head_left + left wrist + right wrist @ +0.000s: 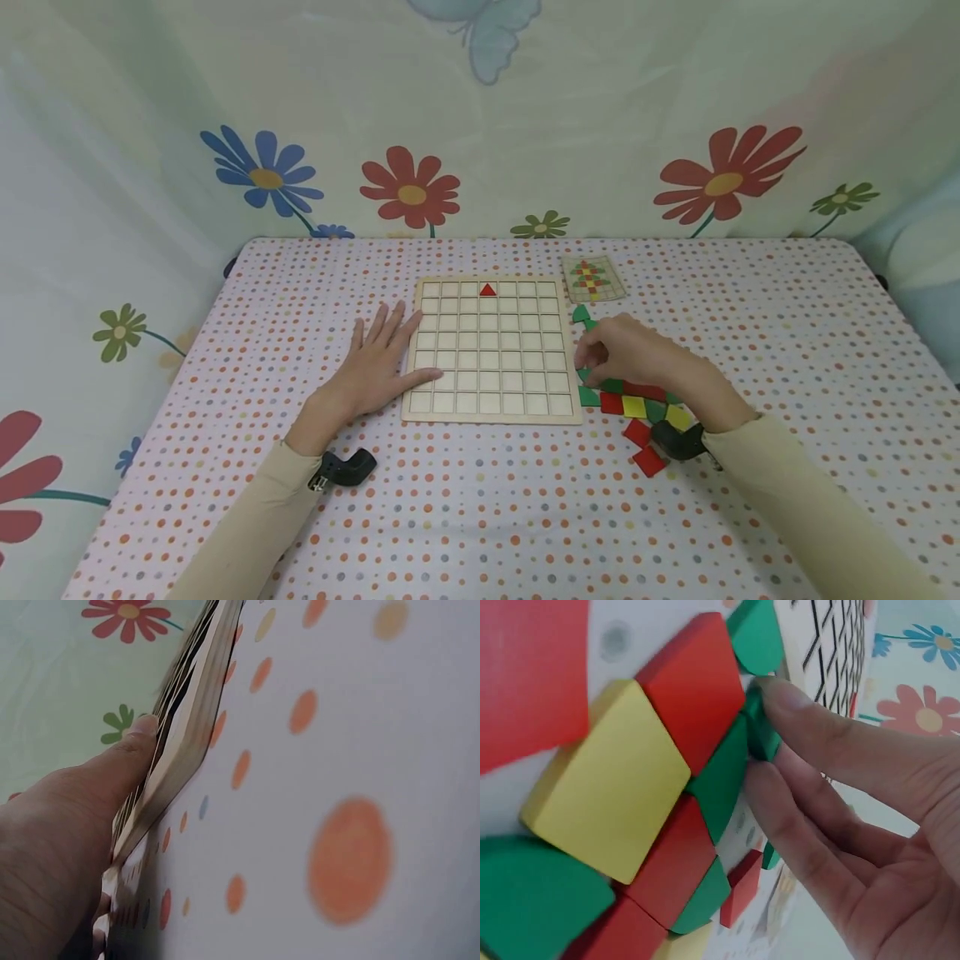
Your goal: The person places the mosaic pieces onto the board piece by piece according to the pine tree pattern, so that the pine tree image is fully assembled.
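A wooden grid board [491, 419] lies flat, with one red triangle [487, 290] in a top-row cell. My left hand [369, 371] rests on the board's left side, fingers spread and thumb over its edge. In the left wrist view the thumb [139, 739] touches the rim. My right hand [633, 350] is right of the board, over a group of flat coloured pieces. Thumb and index finger pinch a small green piece [759, 727], its shape partly hidden. Close by in the right wrist view are a red square [697, 690] and a yellow square [611, 780].
A pattern card [611, 287] lies beyond the pieces, at the board's upper right corner. Two red squares [648, 461] sit nearest the front. A green piece [581, 313] is below the card. The table has a dotted cloth [465, 517]; a flowered curtain [570, 125] hangs behind.
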{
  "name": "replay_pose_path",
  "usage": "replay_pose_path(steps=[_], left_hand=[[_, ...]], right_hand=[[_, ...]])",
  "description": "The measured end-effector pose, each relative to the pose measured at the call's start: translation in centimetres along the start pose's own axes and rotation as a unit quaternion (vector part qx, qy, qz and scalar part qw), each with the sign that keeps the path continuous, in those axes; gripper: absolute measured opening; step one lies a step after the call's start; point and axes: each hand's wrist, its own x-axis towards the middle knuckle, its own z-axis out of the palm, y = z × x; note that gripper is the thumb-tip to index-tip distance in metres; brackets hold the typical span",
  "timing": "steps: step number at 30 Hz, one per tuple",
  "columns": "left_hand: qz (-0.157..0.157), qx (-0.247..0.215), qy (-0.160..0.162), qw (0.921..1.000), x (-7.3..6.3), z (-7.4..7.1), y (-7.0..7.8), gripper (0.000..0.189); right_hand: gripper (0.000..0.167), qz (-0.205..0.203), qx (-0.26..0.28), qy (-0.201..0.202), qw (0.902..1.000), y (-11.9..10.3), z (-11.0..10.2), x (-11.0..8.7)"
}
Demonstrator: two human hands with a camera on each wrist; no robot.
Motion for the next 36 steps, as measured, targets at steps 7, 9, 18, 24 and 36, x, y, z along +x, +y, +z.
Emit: replay_pose_path(steps=[7,9,18,24,36], left_hand=[[-0.011,0.004,-0.010,0.9999,0.2,-0.1,0.1,0.099],[-0.015,0.006,-0.010,0.9998,0.1,-0.1,0.1,0.099],[-0.017,-0.004,-0.007,0.9998,-0.4,-0.1,-0.3,0.099],[-0.007,-0.004,-0.003,1.0000,-0.3,0.0,-0.4,0.099],[-0.008,-0.001,-0.012,0.9999,0.1,0.0,-0.2,0.098]], right_hand=[[0.015,0.018,0.021,-0.021,0.9994,0.2,-0.3,0.7],[0.015,0.016,0.037,-0.020,0.9990,0.3,-0.3,0.7],[0.014,0.005,0.051,0.000,0.9987,0.4,0.0,0.5],[0.014,-0.027,0.033,0.011,0.9990,0.2,0.5,-0.2],[0.014,-0.108,0.007,0.065,0.9920,-0.4,-0.2,0.8]])
